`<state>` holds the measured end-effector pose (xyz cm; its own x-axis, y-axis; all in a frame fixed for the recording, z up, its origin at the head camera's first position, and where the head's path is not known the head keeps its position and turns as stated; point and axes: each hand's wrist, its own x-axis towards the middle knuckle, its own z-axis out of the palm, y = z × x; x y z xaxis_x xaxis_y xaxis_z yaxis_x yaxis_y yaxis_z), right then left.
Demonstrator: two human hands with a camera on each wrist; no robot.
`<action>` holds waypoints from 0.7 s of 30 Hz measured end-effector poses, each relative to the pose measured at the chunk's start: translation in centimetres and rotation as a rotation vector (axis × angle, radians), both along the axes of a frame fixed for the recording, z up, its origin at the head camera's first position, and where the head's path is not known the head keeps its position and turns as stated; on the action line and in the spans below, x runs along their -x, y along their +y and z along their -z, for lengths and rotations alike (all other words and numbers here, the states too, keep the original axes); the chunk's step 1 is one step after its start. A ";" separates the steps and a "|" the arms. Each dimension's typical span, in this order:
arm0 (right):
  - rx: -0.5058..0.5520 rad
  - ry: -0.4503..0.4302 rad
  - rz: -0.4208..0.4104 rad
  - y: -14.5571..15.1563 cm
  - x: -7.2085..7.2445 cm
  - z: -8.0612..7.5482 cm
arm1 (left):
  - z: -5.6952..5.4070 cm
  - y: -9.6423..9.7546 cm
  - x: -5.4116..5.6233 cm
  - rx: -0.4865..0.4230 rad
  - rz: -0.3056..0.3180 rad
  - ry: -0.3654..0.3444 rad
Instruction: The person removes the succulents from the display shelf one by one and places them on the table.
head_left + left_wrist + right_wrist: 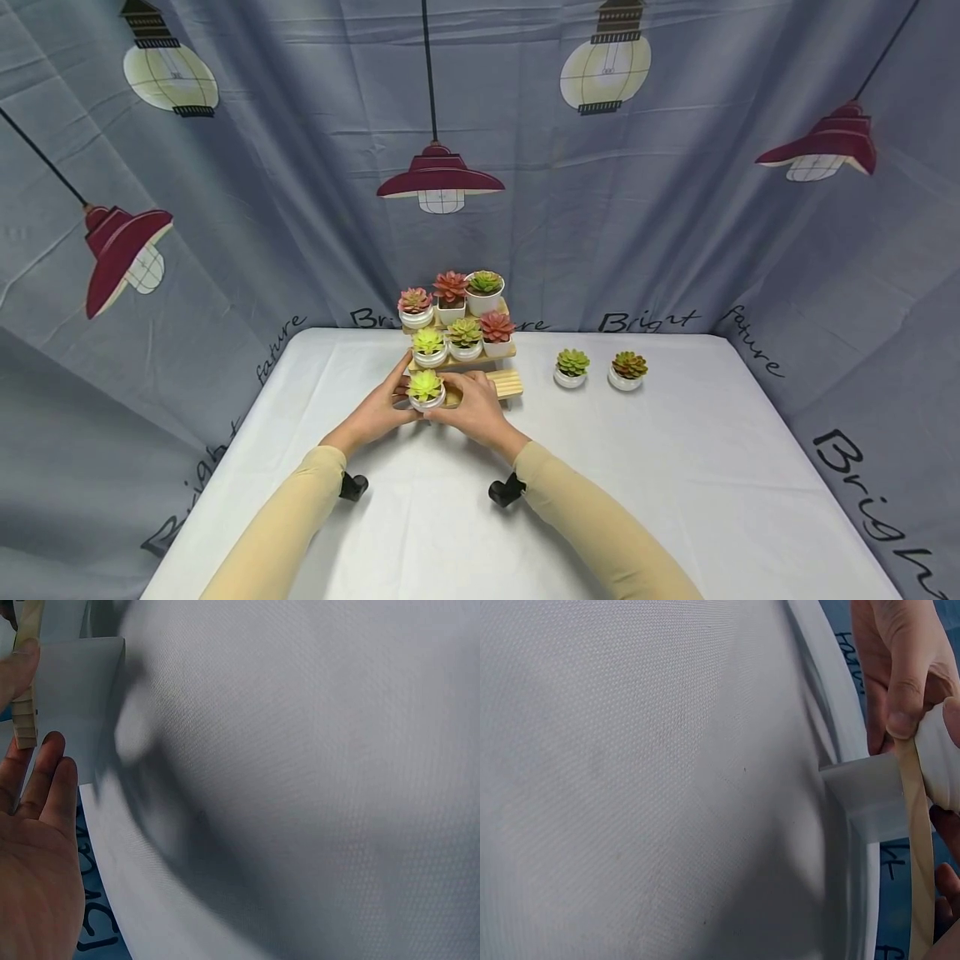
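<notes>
A yellow-green succulent in a white pot (426, 390) stands at the left end of the lowest step of a wooden tiered stand (506, 383). On its left, my left hand (378, 414) holds the pot between thumb and fingers. My right hand (476, 408) grips the same pot from the right. In the left wrist view, several left-hand fingers (52, 780) extend beside the end of the wooden step (25, 720). The right wrist view shows the white pot (935, 761) against the wood, with the right hand (949, 889) partly cut off at the edge.
Potted succulents fill the upper steps, among them a red one (497, 329) and a green one (484, 287). To the right on the white table (675, 467) stand a green succulent (572, 367) and a reddish-green one (627, 369). A grey curtain (637, 225) hangs behind.
</notes>
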<state>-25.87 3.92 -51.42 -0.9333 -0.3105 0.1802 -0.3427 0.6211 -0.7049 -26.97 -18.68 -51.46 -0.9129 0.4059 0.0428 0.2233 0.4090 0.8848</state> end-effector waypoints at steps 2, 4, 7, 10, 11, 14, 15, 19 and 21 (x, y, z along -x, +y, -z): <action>-0.002 -0.003 -0.001 0.0 0.0 0.0 | 0.0 0.0 0.0 -0.001 -0.001 0.000; -0.009 -0.004 -0.001 0.0 0.0 0.0 | 0.1 0.0 0.0 -0.004 -0.001 0.002; -0.014 -0.001 0.000 -0.1 0.1 0.1 | 0.1 -0.1 0.0 -0.005 0.001 0.007; -0.022 0.004 0.003 -0.1 0.0 0.2 | 0.1 -0.1 0.0 -0.004 0.002 0.010; -0.025 0.006 0.004 -0.1 0.1 0.2 | 0.0 -0.1 0.0 -0.005 0.002 0.011; -0.032 0.011 0.004 -0.2 0.0 0.1 | 0.0 -0.1 -0.1 -0.004 0.003 0.012; -0.031 0.013 0.005 -0.2 0.0 0.1 | 0.0 -0.1 -0.1 -0.004 0.004 0.012; -0.020 0.022 0.005 -0.2 0.0 0.1 | -0.1 -0.1 -0.1 -0.005 0.006 0.000; -0.012 0.027 0.003 -0.2 -0.1 0.1 | -0.2 -0.1 -0.1 -0.003 0.006 -0.009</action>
